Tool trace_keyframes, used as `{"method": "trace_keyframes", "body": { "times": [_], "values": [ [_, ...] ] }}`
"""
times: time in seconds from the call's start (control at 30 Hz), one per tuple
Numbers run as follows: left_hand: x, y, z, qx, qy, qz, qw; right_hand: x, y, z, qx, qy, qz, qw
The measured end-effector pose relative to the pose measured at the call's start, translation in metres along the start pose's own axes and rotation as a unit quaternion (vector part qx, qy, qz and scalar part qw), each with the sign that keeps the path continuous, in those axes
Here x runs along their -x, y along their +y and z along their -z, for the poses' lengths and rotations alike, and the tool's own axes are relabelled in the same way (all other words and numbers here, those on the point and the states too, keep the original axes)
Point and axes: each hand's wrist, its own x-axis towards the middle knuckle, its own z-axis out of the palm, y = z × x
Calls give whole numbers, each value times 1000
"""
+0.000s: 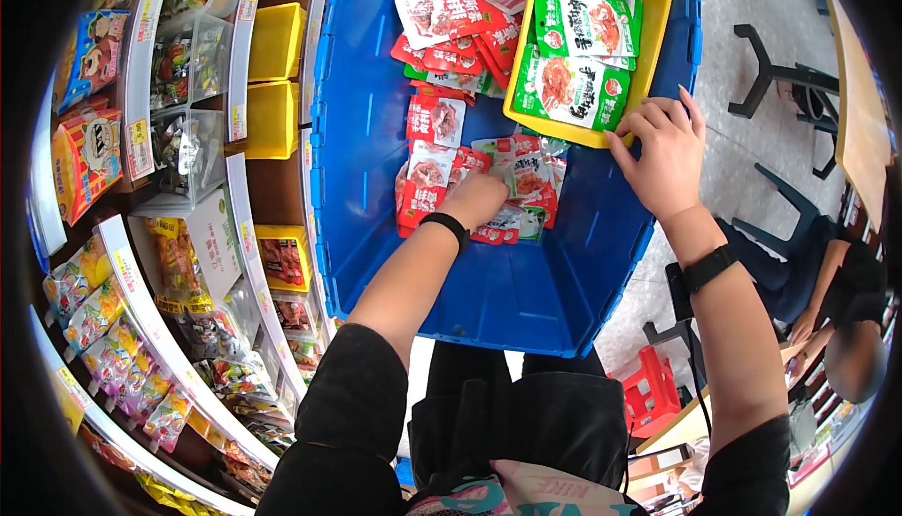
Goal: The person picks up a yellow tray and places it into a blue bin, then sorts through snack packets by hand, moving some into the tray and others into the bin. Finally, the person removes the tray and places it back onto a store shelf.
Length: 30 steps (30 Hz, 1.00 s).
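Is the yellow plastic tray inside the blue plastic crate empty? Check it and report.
No, flat green snack packets lie in the yellow plastic tray, and the right hand rests on its near corner.

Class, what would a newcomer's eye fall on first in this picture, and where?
The big blue crate fills the middle, strewn with red snack packets. At its upper right sits a yellow tray of green packets, the right hand on its edge, the left hand in the red pile. Packed shelves line the left.
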Motion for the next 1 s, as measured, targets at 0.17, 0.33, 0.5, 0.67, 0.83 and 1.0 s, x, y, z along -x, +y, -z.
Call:
{"method": "trace_keyframes", "body": {
  "times": [0.17, 0.33, 0.5, 0.67, 0.83, 1.0],
  "values": [
    [19, 11, 10, 18, -10, 13, 1000, 0, 0, 1, -3, -7, -4, 1000],
    [36, 1, 27, 121, 84, 51, 988, 1, 0, 0, -14, -2, -3, 1000],
    [40, -16, 86, 45, 39, 301, 952, 1, 0, 0, -13, 2, 2, 1000],
    [26, -21, 55, -207, 269, 205, 918, 0, 0, -1, -16, 3, 2, 1000],
    [-22, -12, 9, 21, 292, 82, 953, 1, 1, -1, -9, 6, 10, 1000],
    [-39, -6, 5, 8, 214, 206, 955, 1, 0, -1, 2, 1, 13, 1000]
  ]
}}
